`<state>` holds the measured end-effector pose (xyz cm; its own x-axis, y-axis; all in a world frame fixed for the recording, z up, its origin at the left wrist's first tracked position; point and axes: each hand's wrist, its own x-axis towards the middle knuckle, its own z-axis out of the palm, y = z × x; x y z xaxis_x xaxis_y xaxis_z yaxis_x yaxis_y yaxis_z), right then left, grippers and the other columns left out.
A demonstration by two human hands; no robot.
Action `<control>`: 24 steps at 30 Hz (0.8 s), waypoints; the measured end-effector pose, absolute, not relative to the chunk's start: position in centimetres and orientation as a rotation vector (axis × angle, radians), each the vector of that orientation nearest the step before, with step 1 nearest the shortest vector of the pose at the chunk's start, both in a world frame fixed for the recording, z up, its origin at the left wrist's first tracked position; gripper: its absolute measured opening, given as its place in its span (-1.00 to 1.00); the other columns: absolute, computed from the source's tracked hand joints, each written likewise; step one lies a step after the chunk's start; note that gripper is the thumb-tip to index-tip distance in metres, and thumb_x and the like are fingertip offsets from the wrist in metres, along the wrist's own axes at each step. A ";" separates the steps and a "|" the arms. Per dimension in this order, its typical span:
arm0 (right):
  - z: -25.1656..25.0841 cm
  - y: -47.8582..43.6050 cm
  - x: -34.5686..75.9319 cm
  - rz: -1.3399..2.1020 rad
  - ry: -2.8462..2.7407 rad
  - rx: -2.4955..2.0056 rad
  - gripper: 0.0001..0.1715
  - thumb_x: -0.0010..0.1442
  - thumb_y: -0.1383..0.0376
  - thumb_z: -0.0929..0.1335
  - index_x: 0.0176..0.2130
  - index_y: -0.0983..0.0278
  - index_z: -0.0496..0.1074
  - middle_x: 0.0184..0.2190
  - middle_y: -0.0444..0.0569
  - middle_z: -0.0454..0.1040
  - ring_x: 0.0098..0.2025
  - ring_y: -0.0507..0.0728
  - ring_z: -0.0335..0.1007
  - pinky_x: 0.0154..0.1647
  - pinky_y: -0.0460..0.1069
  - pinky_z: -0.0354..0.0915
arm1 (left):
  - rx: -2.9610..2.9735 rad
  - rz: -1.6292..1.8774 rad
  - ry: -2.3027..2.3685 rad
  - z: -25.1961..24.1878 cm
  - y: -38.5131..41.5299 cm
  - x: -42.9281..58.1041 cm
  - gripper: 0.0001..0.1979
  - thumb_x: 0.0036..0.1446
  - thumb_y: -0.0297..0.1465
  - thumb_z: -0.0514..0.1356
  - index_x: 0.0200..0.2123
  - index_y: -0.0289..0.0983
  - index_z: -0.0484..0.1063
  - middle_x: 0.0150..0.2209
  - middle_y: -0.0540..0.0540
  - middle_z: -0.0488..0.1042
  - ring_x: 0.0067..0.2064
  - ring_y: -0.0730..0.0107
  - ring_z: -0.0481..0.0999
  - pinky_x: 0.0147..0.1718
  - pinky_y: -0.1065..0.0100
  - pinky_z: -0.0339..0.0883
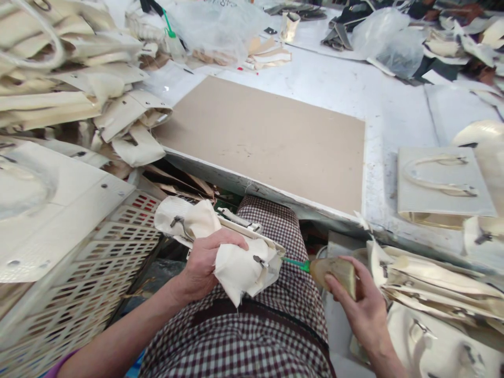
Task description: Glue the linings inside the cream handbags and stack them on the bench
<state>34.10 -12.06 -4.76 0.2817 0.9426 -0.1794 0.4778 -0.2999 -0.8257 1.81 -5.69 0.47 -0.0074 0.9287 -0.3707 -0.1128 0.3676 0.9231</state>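
by the table, right fingers clasp the bottle around its base.

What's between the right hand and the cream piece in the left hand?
In the head view, the bottle and its green nozzle: the right hand holds the bottle, and the nozzle points at the cream piece; whether its tip touches is unclear.

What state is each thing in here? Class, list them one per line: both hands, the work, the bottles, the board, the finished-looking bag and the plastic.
Left hand: gripping the cream piece
Right hand: wrapped around the near bottle
Cream piece: held over the lap
Near bottle: tipped sideways, nozzle at the piece's edge
Far bottle: nozzle up
Board: flat
Bag: lying down
Clear plastic: crumpled
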 end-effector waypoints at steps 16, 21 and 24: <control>-4.1 -12.6 33.8 0.991 -1.247 -1.943 -0.34 0.04 -0.03 0.53 0.04 0.23 0.48 -0.19 0.03 0.59 -0.28 0.25 0.52 -0.31 0.06 0.46 | 0.977 0.995 1.287 -0.3 -7.5 1.6 -0.87 -0.04 -0.40 0.30 -0.46 -0.21 0.70 -0.38 -0.10 0.64 -0.32 0.30 0.53 -0.30 0.42 0.36; -3.9 -12.7 33.9 1.150 -1.110 -1.938 -0.28 0.01 -0.05 0.54 0.06 0.23 0.45 -0.25 -0.02 0.57 -0.47 0.14 0.41 -0.48 0.01 0.40 | 1.051 0.984 1.282 -0.2 -7.9 1.3 -0.86 -0.02 -0.40 0.29 -0.46 -0.21 0.70 -0.38 -0.09 0.64 -0.30 0.29 0.54 -0.28 0.43 0.36; -3.4 -12.9 33.8 1.188 -1.020 -1.925 -0.25 0.01 -0.05 0.55 0.07 0.24 0.42 -0.34 -0.07 0.53 -0.54 0.10 0.36 -0.52 -0.01 0.38 | 1.045 0.989 1.297 0.1 -8.1 1.2 -0.85 -0.03 -0.38 0.28 -0.47 -0.22 0.69 -0.39 -0.10 0.64 -0.31 0.27 0.55 -0.30 0.42 0.35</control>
